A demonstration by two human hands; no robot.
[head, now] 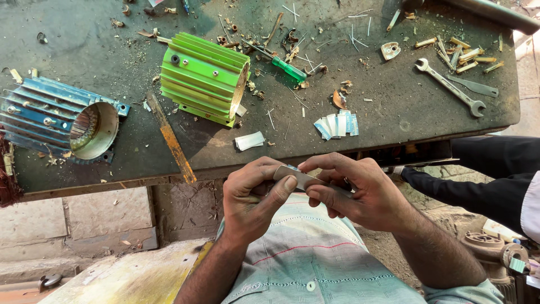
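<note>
I hold a small folded strip of stiff paper (296, 177) just in front of my chest, below the near edge of the desk (394, 107). My left hand (253, 197) is closed around one end of it, thumb pressed flat along the strip, and my right hand (360, 194) pinches the other end between thumb and fingers; the part under my right fingers is hidden, so I can't quite tell how far the strip runs. On the desk, straight ahead of my hands, lies a little fan of similar white and blue paper pieces (336, 125), with one more white slip (249, 140) to their left. Further left, a green finned motor housing (205, 76) lies on its side, and a blue finned housing (59, 119) lies near the desk's left end, with a flat yellowish bar (171, 138) between them. A green-handled screwdriver (284, 66) lies beyond the green housing, and a spanner (450, 87) lies toward the right. Another person's dark sleeve (484, 174) reaches in from the right, beside my right hand.
</note>
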